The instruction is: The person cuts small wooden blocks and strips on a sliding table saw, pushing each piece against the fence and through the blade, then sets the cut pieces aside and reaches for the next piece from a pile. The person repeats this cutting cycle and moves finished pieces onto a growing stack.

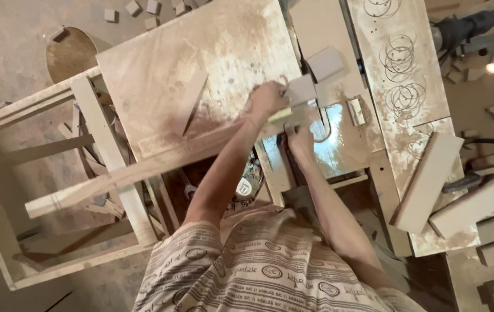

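A long pale wooden strip (pixel 143 167) runs slantwise from the lower left up to a machine table. My left hand (pixel 267 99) is closed on a small flat wooden block (pixel 300 91) that sits at the strip's upper end. Just below it, my right hand (pixel 301 138) grips the same end of the strip, beside a shiny metal plate (pixel 345 151). The fingertips of both hands are partly hidden by the wood. Another small square block (pixel 325 62) lies just beyond the one I hold.
A dusty board (pixel 200 63) tops the bench on the left, over a wooden frame (pixel 108 150). A panel with drawn circles (pixel 400 69) lies to the right, with planks (pixel 429 182) stacked below it. Small offcuts (pixel 143 10) litter the floor.
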A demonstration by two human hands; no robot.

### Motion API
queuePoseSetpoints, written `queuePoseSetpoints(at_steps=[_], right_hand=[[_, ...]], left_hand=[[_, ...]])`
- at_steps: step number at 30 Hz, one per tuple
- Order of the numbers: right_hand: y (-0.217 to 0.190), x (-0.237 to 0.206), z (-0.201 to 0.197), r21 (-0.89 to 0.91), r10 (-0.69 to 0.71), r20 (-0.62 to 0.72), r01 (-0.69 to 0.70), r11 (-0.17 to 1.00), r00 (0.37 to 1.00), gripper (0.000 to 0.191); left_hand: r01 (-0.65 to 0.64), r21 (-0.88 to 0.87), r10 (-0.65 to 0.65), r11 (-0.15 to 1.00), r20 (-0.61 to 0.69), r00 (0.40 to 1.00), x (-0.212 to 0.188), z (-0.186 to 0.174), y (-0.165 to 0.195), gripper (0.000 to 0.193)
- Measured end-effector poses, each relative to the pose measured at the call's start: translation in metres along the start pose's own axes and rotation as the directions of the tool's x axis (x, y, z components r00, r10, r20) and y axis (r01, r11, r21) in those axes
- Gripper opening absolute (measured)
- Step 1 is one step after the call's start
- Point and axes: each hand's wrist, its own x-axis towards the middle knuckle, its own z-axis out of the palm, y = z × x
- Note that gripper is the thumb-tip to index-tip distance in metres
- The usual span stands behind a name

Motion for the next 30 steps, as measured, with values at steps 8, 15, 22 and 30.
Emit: queuePoseSetpoints(at_steps=[8,15,22,30], right_hand=[[0.094,-0.068,-0.044,-0.224,0.042,0.098,-0.019,0.974,0.994,0.047],[0.089,-0.056,-0.097,-0.428,-0.458,-0.318,0.305,0.85,0.83,0.023],[0.047,-0.019,-0.09,-0.426,-0.562,-0.099,0.476,0.77,0.821,0.038],[0.006,-0.019,-0.173,-0.364,-0.221,0.088,0.238,0.9,0.971,0.044]], left_hand=[[-0.213,0.021,0.213,0.977,-0.147,0.966,-0.099,0.073,-0.001,0.026],[-0.084,-0.013,0.083,0.996,-0.038,0.996,-0.124,0.08,-0.012,0.025],[-0.146,-0.194,0.134,0.97,-0.072,0.988,-0.129,0.075,-0.017,0.043],[-0.143,-0.398,0.133,0.906,-0.052,0.99,-0.139,0.067,-0.04,0.037]])
